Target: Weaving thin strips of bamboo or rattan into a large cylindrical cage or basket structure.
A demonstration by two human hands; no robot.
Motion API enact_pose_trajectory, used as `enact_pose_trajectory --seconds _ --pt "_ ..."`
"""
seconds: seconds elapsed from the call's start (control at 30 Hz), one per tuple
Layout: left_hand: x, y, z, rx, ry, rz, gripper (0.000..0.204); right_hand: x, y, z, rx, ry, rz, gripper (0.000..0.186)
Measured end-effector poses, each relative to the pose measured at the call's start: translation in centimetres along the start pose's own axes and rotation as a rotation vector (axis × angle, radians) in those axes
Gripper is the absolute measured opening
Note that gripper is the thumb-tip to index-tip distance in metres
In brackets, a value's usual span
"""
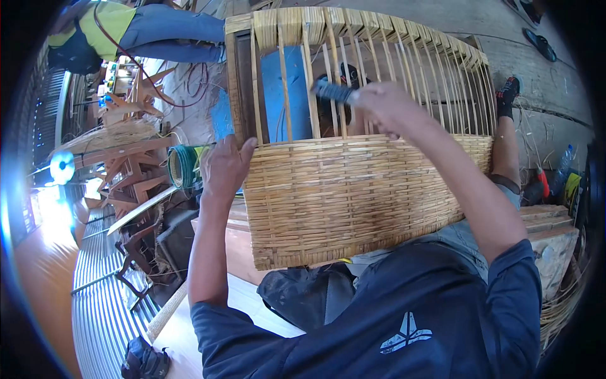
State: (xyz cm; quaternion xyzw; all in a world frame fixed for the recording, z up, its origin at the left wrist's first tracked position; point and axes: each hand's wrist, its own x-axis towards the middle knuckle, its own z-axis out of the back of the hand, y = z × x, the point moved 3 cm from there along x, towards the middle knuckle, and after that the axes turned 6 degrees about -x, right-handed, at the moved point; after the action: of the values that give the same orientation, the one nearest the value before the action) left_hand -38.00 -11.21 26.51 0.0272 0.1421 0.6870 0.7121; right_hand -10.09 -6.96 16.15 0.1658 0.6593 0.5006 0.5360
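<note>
A woven cane panel (366,189) on a wooden frame (241,95) stretches across my lap. Its near half is tightly woven, and bare upright cane strips (285,95) cross the far half. At the panel's left side, my left hand (225,165) grips the edge of the frame, thumb pointing up. My right hand (386,108) is closed round a dark, elongated tool (332,92), held above the bare strips just past the weave. The tool is smeared by motion, so its exact kind cannot be made out.
A person in blue trousers (177,28) is at the upper left. Wooden furniture frames (132,170) and a green coil (182,167) lie to the left. A blue sheet (273,88) shows beneath the strips. At right are a plastic bottle (564,165) and a red-handled tool (543,183).
</note>
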Motion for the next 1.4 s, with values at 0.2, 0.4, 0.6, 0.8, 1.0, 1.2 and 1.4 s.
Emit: enact_pose_trajectory --seconds 0.2,0.4,0.6,0.8,1.0,1.2,1.4 --pt "-1.6 1.5 0.0 -0.104 -0.096 -0.125 0.023 -0.3 1.1 0.4 0.364 -0.072 0.071 0.024" --pt "-1.7 0.3 0.9 0.008 -0.347 -0.350 0.011 -0.6 1.0 -2.3 -0.151 0.235 0.029 0.021" --pt "-0.7 1.5 -0.4 0.023 -0.160 -0.044 0.025 0.3 1.1 -0.5 0.304 0.038 0.081 0.024" --pt "2.2 3.2 -2.7 -0.020 -0.160 0.058 0.044 1.5 3.1 -2.8 0.411 -0.066 0.157 0.028" --pt "3.1 4.4 -2.2 -0.239 0.036 -0.031 0.049 1.9 3.7 -4.2 -0.276 0.289 0.165 0.037" --pt "3.4 4.7 -2.0 -0.319 0.095 -0.059 0.046 1.1 3.6 -3.8 -0.319 0.404 0.143 0.038" --pt "3.4 5.0 -2.4 -0.252 0.120 -0.042 0.042 0.1 0.6 -1.4 -0.116 0.055 0.103 0.035"
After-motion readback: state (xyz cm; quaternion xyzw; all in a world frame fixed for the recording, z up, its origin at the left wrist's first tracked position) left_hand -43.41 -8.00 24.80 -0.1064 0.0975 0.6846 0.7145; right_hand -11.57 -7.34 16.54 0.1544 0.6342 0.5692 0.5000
